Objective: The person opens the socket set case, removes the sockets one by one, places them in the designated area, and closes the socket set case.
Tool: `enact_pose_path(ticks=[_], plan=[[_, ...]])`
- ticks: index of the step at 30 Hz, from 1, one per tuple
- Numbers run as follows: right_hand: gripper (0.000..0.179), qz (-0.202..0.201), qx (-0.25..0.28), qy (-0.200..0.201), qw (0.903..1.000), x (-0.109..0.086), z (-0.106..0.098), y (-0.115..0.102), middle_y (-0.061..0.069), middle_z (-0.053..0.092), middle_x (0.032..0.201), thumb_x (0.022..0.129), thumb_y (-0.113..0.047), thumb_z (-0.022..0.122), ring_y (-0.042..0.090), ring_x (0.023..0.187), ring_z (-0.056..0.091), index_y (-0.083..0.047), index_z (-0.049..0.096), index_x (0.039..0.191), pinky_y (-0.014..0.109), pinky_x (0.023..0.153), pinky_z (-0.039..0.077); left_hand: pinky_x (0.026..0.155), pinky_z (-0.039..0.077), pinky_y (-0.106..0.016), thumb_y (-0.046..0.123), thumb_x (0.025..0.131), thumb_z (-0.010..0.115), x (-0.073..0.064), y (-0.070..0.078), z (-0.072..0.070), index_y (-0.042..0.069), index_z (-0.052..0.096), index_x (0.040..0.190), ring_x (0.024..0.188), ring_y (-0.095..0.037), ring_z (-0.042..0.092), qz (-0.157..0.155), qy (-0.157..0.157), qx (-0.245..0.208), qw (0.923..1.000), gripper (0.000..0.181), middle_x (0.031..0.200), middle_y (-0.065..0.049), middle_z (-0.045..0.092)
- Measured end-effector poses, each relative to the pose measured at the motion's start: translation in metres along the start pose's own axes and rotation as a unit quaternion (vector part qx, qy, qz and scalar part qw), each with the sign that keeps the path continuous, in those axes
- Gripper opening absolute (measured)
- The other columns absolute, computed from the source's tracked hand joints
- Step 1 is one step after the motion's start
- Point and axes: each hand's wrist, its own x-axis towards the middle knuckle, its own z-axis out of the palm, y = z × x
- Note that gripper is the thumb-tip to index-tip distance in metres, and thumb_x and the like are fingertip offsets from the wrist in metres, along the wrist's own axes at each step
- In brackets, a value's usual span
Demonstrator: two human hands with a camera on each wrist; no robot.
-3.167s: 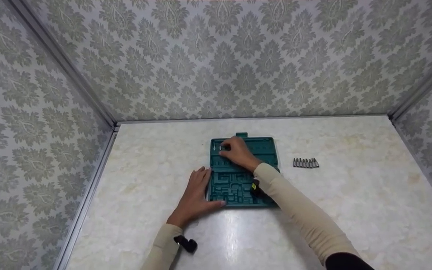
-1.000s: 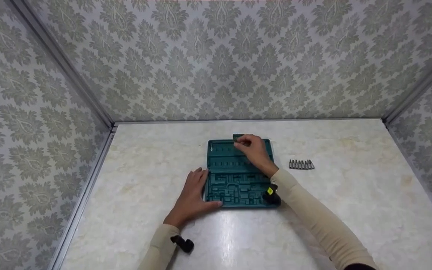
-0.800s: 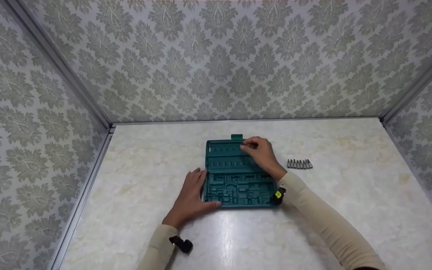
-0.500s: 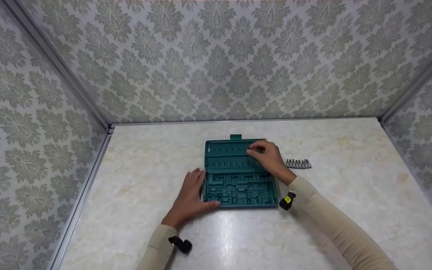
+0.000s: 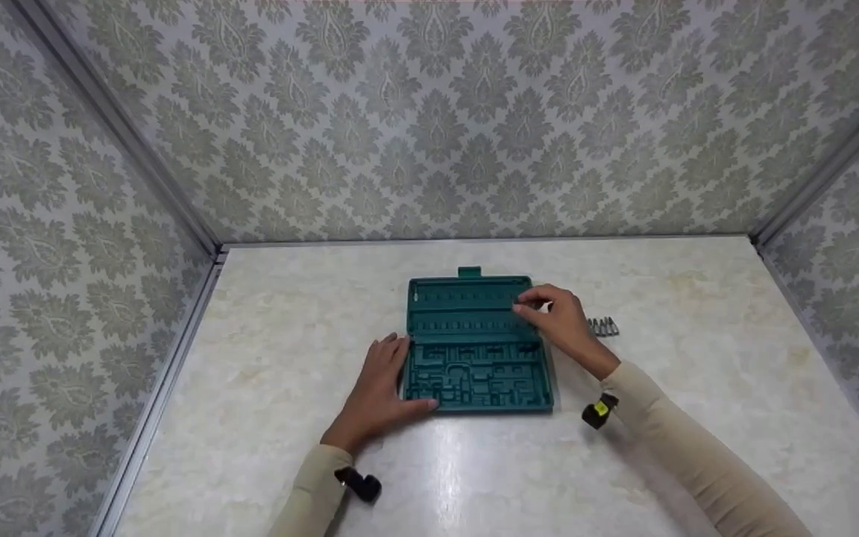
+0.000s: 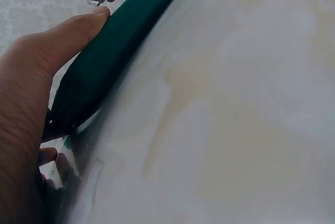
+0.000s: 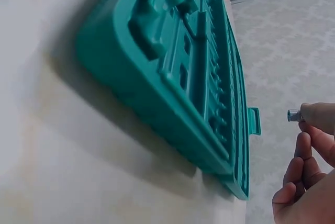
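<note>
A green plastic bit case (image 5: 474, 409) lies unfolded flat on the table in the head view. My left hand (image 5: 381, 399) rests at its near left corner, straight thumb on the front edge and extended fingers along the left side. Above the right end of the lid half, my right hand (image 5: 564, 324) pinches a small silver screwdriver bit (image 7: 294, 115) between thumb and index finger. Only one end of that bit shows in the right wrist view. Another small bit (image 5: 415, 296) sits in the lid's leftmost slot. Several bits (image 5: 603, 327) stand in a row right of the case, partly hidden by my right hand.
The pale marbled table (image 5: 310, 298) ends at patterned walls (image 5: 437, 149) behind and at both sides. The case's latch (image 5: 469, 272) sticks out toward the back wall. Moulded recesses (image 5: 467, 373) fill the near half of the case.
Since 3.2 s ago, the second bit has left its slot at the lid's left. My right hand has moved right across the lid with it, toward the bit row. My left hand stays put.
</note>
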Motion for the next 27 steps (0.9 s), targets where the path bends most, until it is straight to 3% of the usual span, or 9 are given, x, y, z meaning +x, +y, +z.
enact_pose_path(ticks=[7,14,20,27], plan=[[0.018,0.019,-0.027,0.015,0.9993,-0.011,-0.02,0.005,0.007,0.076,0.111,0.105,-0.016,0.079,0.018,0.101,0.063,-0.004,0.081,0.117,0.039,0.09,0.048,0.134,0.016,-0.061,0.083,0.082,0.077,0.0,-0.001,0.001,0.013,0.024,0.177,0.17,-0.036,0.008,-0.002,0.001,-0.001,1.0,0.13,0.182,-0.012,0.023],[0.015,0.043,-0.033,0.041,0.9977,-0.021,-0.041,0.014,0.008,0.078,0.108,0.104,-0.018,0.08,0.017,0.098,0.063,-0.006,0.083,0.113,0.028,0.079,0.049,0.134,0.017,-0.063,0.082,0.083,0.077,-0.001,0.0,0.0,0.012,0.025,0.177,0.17,-0.038,0.009,0.001,0.002,-0.006,1.0,0.128,0.182,-0.012,0.024],[0.017,0.063,-0.036,0.068,0.9951,-0.028,-0.058,0.031,0.013,0.079,0.108,0.104,-0.02,0.08,0.015,0.098,0.063,-0.005,0.084,0.112,0.029,0.082,0.047,0.134,0.016,-0.062,0.084,0.083,0.076,-0.001,0.0,0.0,0.013,0.024,0.177,0.17,-0.036,0.007,0.0,0.002,-0.006,1.0,0.129,0.182,-0.011,0.023],[0.022,0.096,-0.05,0.089,0.9902,-0.039,-0.074,0.048,0.014,0.079,0.112,0.105,-0.023,0.08,0.011,0.097,0.065,-0.004,0.083,0.114,0.021,0.08,0.051,0.135,0.014,-0.06,0.086,0.083,0.074,-0.001,-0.001,0.001,0.013,0.024,0.177,0.17,-0.035,0.008,-0.001,0.005,0.004,1.0,0.13,0.182,-0.011,0.023]])
